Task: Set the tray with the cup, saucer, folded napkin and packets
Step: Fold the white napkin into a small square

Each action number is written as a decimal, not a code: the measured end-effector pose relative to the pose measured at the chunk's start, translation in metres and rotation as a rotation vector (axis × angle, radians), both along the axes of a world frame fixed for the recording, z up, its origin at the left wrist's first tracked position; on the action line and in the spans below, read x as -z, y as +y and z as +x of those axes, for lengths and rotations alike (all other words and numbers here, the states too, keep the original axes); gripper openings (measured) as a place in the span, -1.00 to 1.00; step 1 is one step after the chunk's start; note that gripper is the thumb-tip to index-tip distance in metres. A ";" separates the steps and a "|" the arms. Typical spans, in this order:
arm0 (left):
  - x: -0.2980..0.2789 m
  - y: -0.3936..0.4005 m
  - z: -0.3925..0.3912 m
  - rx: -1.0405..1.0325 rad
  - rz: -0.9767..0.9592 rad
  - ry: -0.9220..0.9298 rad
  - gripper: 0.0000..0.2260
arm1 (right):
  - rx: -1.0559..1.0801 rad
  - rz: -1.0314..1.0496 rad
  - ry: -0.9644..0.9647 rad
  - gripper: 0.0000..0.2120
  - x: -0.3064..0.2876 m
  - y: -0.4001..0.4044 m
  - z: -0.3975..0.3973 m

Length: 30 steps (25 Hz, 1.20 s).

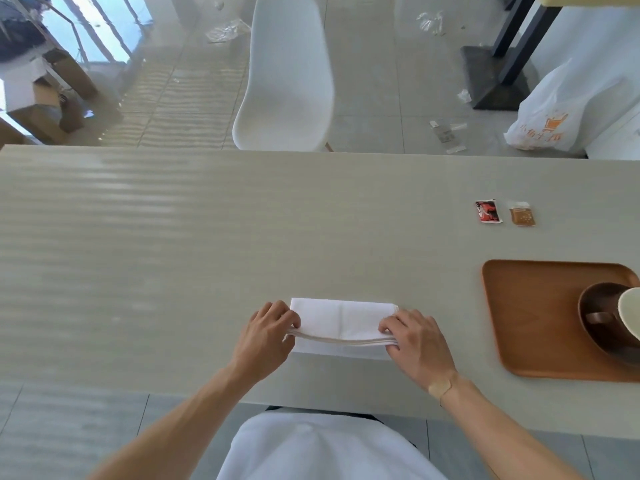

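A white napkin point(341, 317) lies on the table in front of me, partly folded. My left hand point(268, 336) pinches its left end and my right hand point(415, 344) pinches its right end, both lifting the near folded edge. A wooden tray point(530, 323) sits at the right. On it stands a dark brown saucer point(602, 344) with a cup point(630, 313), cut off by the frame edge. A red packet point(488, 211) and a brown packet point(522, 215) lie on the table beyond the tray.
The pale table point(173, 254) spreads wide to the left. A white chair point(287, 77) stands behind its far edge. A white plastic bag point(554, 112) and scraps lie on the floor at the back right.
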<state>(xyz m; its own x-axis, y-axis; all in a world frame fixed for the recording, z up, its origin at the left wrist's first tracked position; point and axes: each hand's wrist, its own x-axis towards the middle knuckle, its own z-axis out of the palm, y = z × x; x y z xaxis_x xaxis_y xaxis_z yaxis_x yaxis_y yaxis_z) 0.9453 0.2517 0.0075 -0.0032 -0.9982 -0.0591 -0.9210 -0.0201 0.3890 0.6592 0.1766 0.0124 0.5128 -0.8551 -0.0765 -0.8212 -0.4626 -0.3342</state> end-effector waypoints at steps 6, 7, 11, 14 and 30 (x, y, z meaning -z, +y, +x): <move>0.012 0.014 0.003 0.004 0.114 -0.012 -0.83 | -0.056 0.069 0.063 -0.79 0.013 0.013 -0.005; 0.014 0.015 0.004 0.005 0.125 -0.021 -0.84 | -0.058 0.074 0.071 -0.79 0.014 0.013 -0.006; 0.020 0.020 0.008 0.027 0.179 -0.066 -0.83 | -0.102 0.110 0.149 -0.80 0.020 0.017 -0.010; 0.021 0.021 0.008 0.027 0.173 -0.110 -0.84 | -0.097 0.109 0.187 -0.77 0.020 0.014 -0.005; 0.063 -0.014 -0.064 0.191 0.194 -0.189 -0.42 | -0.058 0.101 0.335 -0.33 0.063 0.017 0.046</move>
<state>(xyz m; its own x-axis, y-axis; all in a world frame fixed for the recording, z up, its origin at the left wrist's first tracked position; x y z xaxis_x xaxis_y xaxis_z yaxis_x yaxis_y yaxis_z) 0.8809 0.2380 -0.0560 -0.1602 -0.9506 -0.2658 -0.9707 0.1029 0.2171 0.7050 0.1937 -0.0503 0.4921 -0.8050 -0.3313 -0.8664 -0.4898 -0.0969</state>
